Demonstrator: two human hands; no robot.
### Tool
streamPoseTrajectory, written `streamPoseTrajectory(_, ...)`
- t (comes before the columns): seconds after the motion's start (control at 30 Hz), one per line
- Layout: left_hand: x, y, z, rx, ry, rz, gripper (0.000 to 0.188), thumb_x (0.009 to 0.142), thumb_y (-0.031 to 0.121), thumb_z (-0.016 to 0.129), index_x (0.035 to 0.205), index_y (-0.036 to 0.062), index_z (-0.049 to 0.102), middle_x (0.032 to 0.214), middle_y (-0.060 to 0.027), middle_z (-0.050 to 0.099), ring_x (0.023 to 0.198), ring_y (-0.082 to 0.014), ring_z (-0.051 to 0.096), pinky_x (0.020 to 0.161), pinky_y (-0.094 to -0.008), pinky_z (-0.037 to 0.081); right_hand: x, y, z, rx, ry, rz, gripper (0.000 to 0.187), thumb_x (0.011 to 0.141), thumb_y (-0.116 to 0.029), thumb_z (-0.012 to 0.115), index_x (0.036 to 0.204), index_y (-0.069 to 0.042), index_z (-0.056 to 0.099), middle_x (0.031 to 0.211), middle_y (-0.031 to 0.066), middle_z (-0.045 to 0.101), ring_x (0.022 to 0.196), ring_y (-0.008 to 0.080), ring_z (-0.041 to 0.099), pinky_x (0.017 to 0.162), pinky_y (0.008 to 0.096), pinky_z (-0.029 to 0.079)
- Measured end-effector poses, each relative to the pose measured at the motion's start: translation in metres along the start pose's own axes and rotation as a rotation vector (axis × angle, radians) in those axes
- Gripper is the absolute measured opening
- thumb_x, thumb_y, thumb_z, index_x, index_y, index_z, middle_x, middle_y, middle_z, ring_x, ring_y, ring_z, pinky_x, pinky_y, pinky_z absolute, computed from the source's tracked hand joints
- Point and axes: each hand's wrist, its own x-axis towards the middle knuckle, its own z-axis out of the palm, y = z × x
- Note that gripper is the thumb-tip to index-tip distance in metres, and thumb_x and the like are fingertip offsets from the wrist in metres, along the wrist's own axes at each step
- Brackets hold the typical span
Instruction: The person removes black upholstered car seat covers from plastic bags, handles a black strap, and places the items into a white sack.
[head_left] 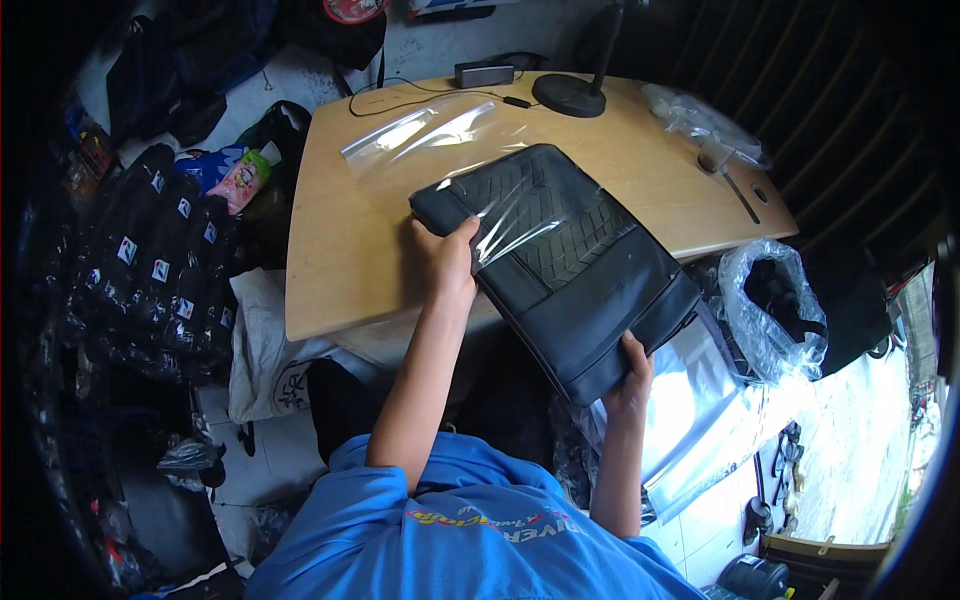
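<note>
A flat black bag (615, 305) with a slanted, ridged pattern on its front panel is held tilted over the near edge of the wooden table. My left hand (450, 258) is closed on its left edge, thumb on top. Shiny clear plastic lies across the bag's upper part beside that thumb, and a clear plastic sleeve (430, 135) spreads onto the tabletop beyond it. At the bag's lower right edge my right hand (630, 380) grips with the thumb on the front; its other fingers are hidden underneath.
On the table (340, 240) stand a round black lamp base (569, 94), a small dark box (484, 75), a clear cup (713, 155) and crumpled plastic (700, 115). Plastic-wrapped black goods (150, 260) are stacked at left. Clear plastic wrapping (785, 345) and white sacks (690, 430) lie at right.
</note>
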Motion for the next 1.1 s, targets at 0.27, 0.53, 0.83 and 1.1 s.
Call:
streamPoseTrajectory(0.27, -0.008, 0.011, -0.004, -0.206, -0.073, -0.421, 0.02, 0.077, -0.001, 0.059, 0.096, -0.0068, 0.056, 0.09, -0.015, 0.062, 0.075, -0.0254, 0.064, 0.069, -0.0379, 0.055, -0.016, -0.027, 0.004, -0.133, -0.117, 0.167, 0.046, 0.074, -0.002, 0.06, 0.115, 0.009, 0.044, 0.099, 0.0197, 0.059, 0.088, 0.0293, 0.064, 0.076, 0.0378, 0.056)
streamPoseTrajectory(0.53, -0.058, 0.019, 0.004, -0.214, -0.037, -0.512, 0.017, 0.081, 0.007, 0.06, 0.095, -0.0039, 0.058, 0.089, -0.014, 0.062, 0.075, -0.0232, 0.064, 0.069, -0.038, 0.055, -0.038, -0.034, 0.018, -0.131, 0.136, 0.107, 0.041, 0.068, 0.005, 0.051, 0.107, 0.017, 0.044, 0.092, 0.0222, 0.058, 0.078, 0.029, 0.065, 0.075, 0.0368, 0.056)
streamPoseTrajectory(0.83, -0.07, 0.033, 0.003, -0.183, -0.118, -0.511, 0.02, 0.083, 0.012, 0.061, 0.088, -0.0062, 0.057, 0.087, -0.0148, 0.062, 0.073, -0.0205, 0.063, 0.063, -0.0353, 0.053, -0.028, -0.034, 0.041, -0.191, 0.125, 0.098, 0.034, 0.068, 0.005, 0.054, 0.101, 0.011, 0.05, 0.085, 0.0155, 0.059, 0.071, 0.0231, 0.063, 0.07, 0.0326, 0.055)
streamPoseTrajectory(1.1, -0.069, 0.035, -0.001, -0.177, -0.05, -0.497, 0.024, 0.085, 0.018, 0.06, 0.094, -0.004, 0.055, 0.089, -0.0143, 0.061, 0.075, -0.0213, 0.063, 0.065, -0.0376, 0.054, -0.025, -0.016, 0.057, -0.229, 0.191, 0.06, 0.025, 0.068, 0.005, 0.055, 0.094, 0.007, 0.055, 0.077, 0.0107, 0.059, 0.067, 0.0195, 0.062, 0.065, 0.0308, 0.053)
